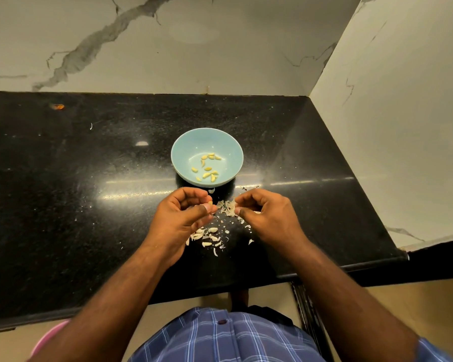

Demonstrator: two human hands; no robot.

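Nearest, a blue checked shirt [220,340] of soft woven cloth is cut off by the lower edge, and a pink rounded rim [50,338] at the left is too cropped to identify. Two bare forearms reach out over a bench [76,178] of polished black stone, speckled and glossy with streaks of reflected light.

The left hand [183,218] has its fingers curled inward, pinching a small garlic clove [210,204] between thumb and fingertips. Only its pale, smooth tip shows; the rest is hidden in the grip. The clove is held above the bench, just short of the bowl.

The right hand [267,218], close beside it, has narrow, curled fingers nipping a shred of papery skin [229,206]. Where that shred ends against the loose flakes behind it is hard to make out.

Under and between the hands lies a scatter of peelings [207,237], thin, dry, whitish and curled, partly covered by the left palm.

Just beyond stands a round, smooth, pale blue bowl [183,142] holding several peeled cloves [208,168], yellowish and crescent-shaped.

Behind rises a wall [220,48] of white marble with grey veins.
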